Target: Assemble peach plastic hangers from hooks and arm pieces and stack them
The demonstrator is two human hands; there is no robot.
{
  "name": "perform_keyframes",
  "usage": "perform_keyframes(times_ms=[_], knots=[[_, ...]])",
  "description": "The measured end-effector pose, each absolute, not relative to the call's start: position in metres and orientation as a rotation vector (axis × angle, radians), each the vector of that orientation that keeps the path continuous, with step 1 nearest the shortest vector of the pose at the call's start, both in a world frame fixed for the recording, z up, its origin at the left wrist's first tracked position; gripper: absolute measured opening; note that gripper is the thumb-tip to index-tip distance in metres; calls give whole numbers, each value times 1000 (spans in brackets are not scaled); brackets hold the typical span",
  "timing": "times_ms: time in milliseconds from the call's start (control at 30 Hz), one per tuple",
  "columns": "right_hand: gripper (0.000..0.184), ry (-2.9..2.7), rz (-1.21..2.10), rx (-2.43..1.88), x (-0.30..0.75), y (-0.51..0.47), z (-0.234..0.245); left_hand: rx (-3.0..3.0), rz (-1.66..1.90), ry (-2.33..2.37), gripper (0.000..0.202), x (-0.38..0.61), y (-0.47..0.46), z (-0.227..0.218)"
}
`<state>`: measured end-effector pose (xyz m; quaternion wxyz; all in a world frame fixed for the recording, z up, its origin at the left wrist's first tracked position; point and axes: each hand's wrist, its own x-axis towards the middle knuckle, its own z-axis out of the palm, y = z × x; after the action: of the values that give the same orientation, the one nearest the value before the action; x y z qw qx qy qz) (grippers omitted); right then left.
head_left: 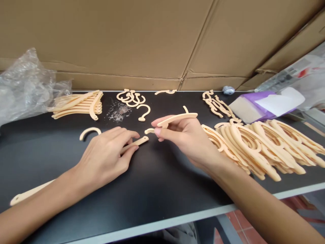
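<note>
My left hand [108, 154] pinches a beige hanger arm [141, 141], a flat strip whose end with a small hole points right. Between the thumb and fingers of my right hand [190, 139] is a second piece, a slim curved hanger part [181, 117]. A short curved tip [149, 130] sticks out by that thumb, close above the left strip's end; whether it belongs to the same part is hidden. Beyond my left hand lies a loose hook [90, 130]. Another hanger arm [31, 194] is partly covered by my left forearm.
Hooks [131, 98] lie at the back, near plastic shavings [118, 112]. Stacked hanger arms [76, 107] and clear plastic wrap [25, 86] are back left. Piled hangers [248, 142], small curved pieces [214, 104] and a purple packet [264, 103] occupy the right. Cardboard [114, 40] stands behind.
</note>
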<state>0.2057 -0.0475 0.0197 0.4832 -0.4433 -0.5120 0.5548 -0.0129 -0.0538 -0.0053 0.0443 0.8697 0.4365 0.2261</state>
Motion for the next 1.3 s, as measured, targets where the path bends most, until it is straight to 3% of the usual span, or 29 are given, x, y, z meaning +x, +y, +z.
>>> perform_keyframes(times_ms=[267,667,900,1300], knots=[[4,-1243,1479,-1171,200,-44,10,2686,706,1366,20,-13,-54,-3],[19,-1297,1545,-1191,198,-41,5,2731,683,1424,21,-10,-59,-4],[9,-1382,1546,-1226,199,-36,3,2756,736,1359,22,-11,-57,-7],[11,-1409,1552,-1311,196,-38,7,2771,750,1327,21,-13,-55,-8]])
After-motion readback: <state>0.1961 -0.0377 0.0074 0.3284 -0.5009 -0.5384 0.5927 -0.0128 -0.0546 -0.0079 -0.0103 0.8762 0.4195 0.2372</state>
